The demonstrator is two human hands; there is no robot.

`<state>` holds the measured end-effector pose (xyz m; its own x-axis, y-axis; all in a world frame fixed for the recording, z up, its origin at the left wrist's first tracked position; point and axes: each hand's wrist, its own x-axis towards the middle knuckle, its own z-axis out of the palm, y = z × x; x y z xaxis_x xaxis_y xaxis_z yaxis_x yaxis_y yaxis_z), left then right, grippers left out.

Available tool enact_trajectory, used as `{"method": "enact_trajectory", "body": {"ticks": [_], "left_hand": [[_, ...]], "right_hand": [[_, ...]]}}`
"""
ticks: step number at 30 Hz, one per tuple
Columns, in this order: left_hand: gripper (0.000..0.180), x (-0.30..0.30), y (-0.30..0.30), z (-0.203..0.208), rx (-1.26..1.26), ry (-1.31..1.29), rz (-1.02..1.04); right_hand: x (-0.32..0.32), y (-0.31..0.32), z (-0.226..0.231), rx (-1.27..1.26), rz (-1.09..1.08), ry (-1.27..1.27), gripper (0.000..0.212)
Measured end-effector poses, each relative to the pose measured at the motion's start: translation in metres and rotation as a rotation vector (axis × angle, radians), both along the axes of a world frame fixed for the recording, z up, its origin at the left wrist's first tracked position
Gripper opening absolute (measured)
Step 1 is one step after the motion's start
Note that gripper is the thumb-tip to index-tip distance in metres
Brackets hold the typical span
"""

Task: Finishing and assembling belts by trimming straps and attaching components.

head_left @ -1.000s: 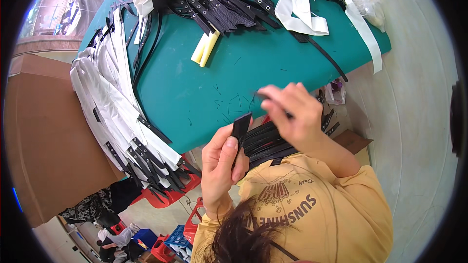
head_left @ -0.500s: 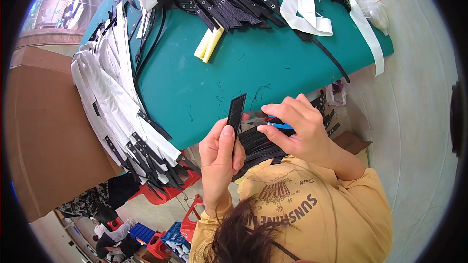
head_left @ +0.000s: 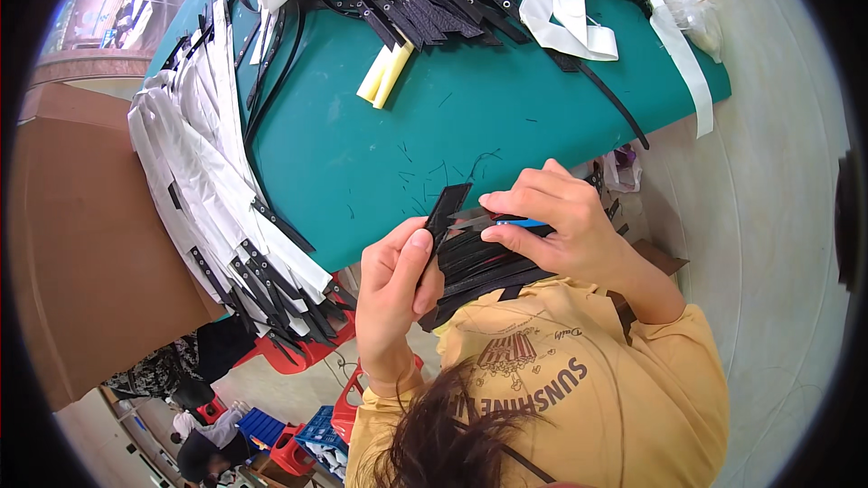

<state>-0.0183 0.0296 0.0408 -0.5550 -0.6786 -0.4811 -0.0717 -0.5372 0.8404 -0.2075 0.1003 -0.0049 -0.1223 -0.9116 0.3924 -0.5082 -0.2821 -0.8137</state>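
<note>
My left hand (head_left: 394, 278) pinches a black strap (head_left: 447, 206) between thumb and fingers, its square end pointing up past the table's near edge. In my right hand (head_left: 556, 220) is a pair of thread snips (head_left: 517, 221) with blue on the handle. The grey blades lie beside the strap's right edge; whether they touch it I cannot tell. Below both hands, a bundle of black straps (head_left: 479, 267) lies across my lap. Short bits of black thread (head_left: 438, 170) are scattered on the green table (head_left: 334, 158) just beyond the strap.
Black straps with metal eyelets (head_left: 416, 4) are heaped at the table's far side, near yellow rolled pieces (head_left: 386, 74). White-wrapped strap bundles (head_left: 194, 181) hang over the left edge beside a cardboard box (head_left: 90, 235). Red stools (head_left: 294, 357) stand below. Another person (head_left: 212, 447) is farther off, lower left.
The strap's end has tilted to the right and dropped slightly. My right hand has shifted a little, and the snips' blades now show more clearly beside the strap.
</note>
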Motion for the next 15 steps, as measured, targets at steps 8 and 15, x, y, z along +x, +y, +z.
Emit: {"method": "enact_trajectory", "body": {"ticks": [8,15], "left_hand": [[0.033,0.003,-0.012,-0.008,0.057,0.038,-0.123],[0.032,0.002,-0.016,-0.007,0.14,0.014,-0.133]], "right_hand": [[-0.006,-0.005,-0.012,-0.043,0.055,0.056,0.02],[-0.01,-0.005,-0.011,-0.025,0.047,0.004,0.02]]}}
